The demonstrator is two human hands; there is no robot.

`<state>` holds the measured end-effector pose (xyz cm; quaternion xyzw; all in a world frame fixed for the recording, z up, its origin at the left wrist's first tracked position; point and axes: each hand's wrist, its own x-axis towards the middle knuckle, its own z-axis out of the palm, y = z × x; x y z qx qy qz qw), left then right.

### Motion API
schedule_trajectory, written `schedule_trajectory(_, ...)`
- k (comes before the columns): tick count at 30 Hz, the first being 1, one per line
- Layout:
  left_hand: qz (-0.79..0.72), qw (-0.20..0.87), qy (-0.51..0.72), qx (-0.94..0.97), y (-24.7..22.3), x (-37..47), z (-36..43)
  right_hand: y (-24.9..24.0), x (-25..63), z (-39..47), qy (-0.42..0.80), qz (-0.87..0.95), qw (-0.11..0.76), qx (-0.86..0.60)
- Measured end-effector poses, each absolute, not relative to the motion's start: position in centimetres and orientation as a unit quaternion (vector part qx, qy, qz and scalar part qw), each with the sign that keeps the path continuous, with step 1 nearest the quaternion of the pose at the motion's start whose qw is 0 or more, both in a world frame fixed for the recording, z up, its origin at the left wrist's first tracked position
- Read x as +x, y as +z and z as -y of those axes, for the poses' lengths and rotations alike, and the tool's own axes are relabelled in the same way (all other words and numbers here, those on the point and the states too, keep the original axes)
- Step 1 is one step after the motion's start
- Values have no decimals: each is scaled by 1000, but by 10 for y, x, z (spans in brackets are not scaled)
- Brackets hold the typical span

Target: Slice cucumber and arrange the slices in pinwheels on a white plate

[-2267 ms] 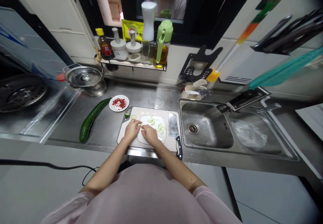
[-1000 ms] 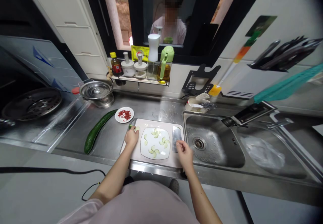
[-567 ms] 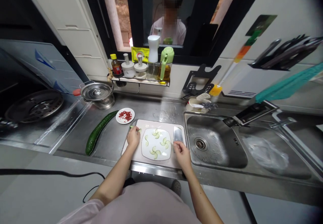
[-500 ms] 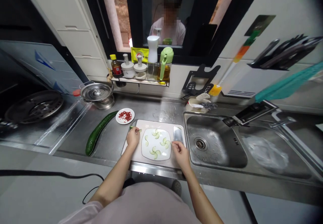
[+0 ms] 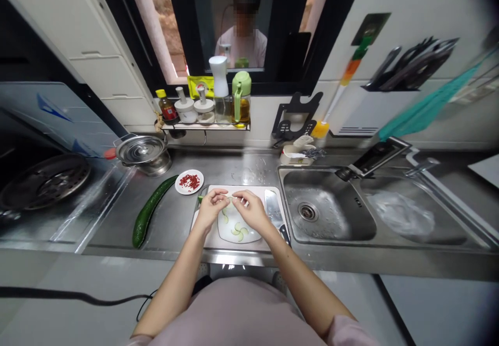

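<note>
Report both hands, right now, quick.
Left hand: closed, fingertips pinching a thin pale slice above the white plate.
Right hand: closed, fingertips apparently pinching the other end of that slice.

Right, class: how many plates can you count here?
2. A round plate with red bits sits off the far left corner of the cutting board; a squarish plate lies on it, partly hidden by left hand and right hand.
</note>
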<state>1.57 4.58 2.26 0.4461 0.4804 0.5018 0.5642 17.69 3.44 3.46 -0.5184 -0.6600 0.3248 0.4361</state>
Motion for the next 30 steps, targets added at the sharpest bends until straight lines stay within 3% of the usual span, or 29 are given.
schedule_trajectory(14,-471,535,478,513,34,19,-38,33,176,-39,534,521,446,-495)
schedule_trajectory(30,-498,338,437,669,48,13,-26,46,166,-41,654,413,382,-505)
